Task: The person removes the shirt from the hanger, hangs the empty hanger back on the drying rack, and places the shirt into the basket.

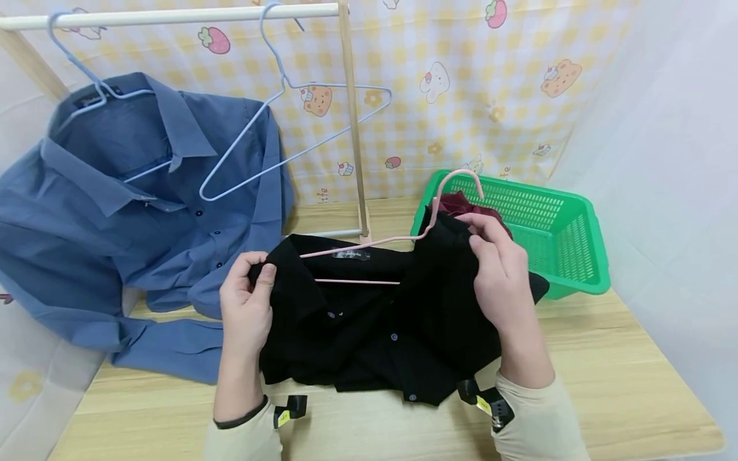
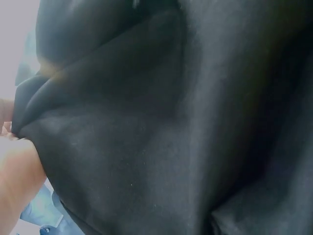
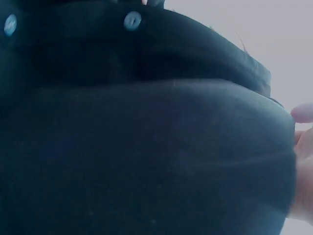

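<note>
A black button-up shirt (image 1: pixel 369 346) hangs between my two hands above the table, with a pink hanger (image 1: pixel 380 241) inside its neck opening. The hanger's hook sticks up above the collar on the right. My left hand (image 1: pixel 248 307) pinches the shirt at its left shoulder by the collar. On the other side my right hand (image 1: pixel 500 272) grips the cloth near the right collar and shoulder. Black cloth fills most of both wrist views; the left hand (image 2: pixel 19 171) shows at the left edge, the right hand (image 3: pixel 304 161) at the right edge. Sleeves are partly hidden.
A blue shirt (image 1: pixel 190 218) hangs on a light-blue hanger from a wooden rack (image 1: pixel 173 16), one sleeve lying on the table (image 1: pixel 623 358). Beside it hangs a bare light-blue hanger (image 1: pixel 242 137). A green basket (image 1: pixel 599 256) behind the right hand holds dark red cloth (image 1: pixel 461 203).
</note>
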A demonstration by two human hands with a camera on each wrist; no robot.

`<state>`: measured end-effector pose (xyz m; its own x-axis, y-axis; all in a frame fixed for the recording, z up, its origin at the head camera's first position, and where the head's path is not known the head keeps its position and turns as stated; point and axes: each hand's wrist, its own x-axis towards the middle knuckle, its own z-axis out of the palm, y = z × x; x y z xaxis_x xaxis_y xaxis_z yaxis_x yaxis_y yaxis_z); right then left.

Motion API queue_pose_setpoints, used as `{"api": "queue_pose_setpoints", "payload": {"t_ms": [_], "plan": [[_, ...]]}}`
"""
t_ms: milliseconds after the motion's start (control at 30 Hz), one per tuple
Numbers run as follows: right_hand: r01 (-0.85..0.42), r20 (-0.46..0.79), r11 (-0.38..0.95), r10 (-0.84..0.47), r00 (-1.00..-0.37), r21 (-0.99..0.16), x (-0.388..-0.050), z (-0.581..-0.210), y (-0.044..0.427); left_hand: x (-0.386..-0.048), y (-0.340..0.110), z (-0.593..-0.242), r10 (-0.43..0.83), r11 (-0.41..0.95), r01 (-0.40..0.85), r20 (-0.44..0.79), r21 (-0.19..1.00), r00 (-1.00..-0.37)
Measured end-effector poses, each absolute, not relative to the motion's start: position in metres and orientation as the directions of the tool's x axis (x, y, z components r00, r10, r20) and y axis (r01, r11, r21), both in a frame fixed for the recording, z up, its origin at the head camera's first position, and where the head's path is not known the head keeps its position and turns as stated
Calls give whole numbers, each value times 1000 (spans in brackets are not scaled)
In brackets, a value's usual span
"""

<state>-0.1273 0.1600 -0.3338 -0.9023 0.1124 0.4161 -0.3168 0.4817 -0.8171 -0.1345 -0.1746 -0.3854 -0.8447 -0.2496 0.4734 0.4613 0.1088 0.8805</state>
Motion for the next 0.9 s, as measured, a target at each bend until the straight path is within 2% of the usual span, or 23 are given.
{"api": "queue_pose_setpoints", "payload": {"t_ms": [133,233,367,533,667,800,900], "plan": [[-415,509,500,63,-858,-761,-135,-338,150,-137,-169,-387,-217,159,445,471,881,-855],[-489,596,540,28,-803,-685,-141,-343,143,-140,-168,-389,-181,205,437,473,876,-862],[-532,667,583,23,-745,-614,-146,-348,140,-143,-167,-391,-133,282,437,486,854,-864],[-523,677,597,47,-734,-608,-147,-352,136,-141,-155,-390,-216,448,414,545,792,-810],[-510,676,606,63,-734,-610,-147,-354,132,-134,-138,-386,-326,601,292,562,744,-760],[-519,692,610,68,-718,-599,-145,-354,129,-129,-125,-381,-378,682,117,486,721,-788],[-539,711,607,62,-700,-583,-143,-354,131,-130,-125,-381,-408,661,38,401,749,-820]]}}
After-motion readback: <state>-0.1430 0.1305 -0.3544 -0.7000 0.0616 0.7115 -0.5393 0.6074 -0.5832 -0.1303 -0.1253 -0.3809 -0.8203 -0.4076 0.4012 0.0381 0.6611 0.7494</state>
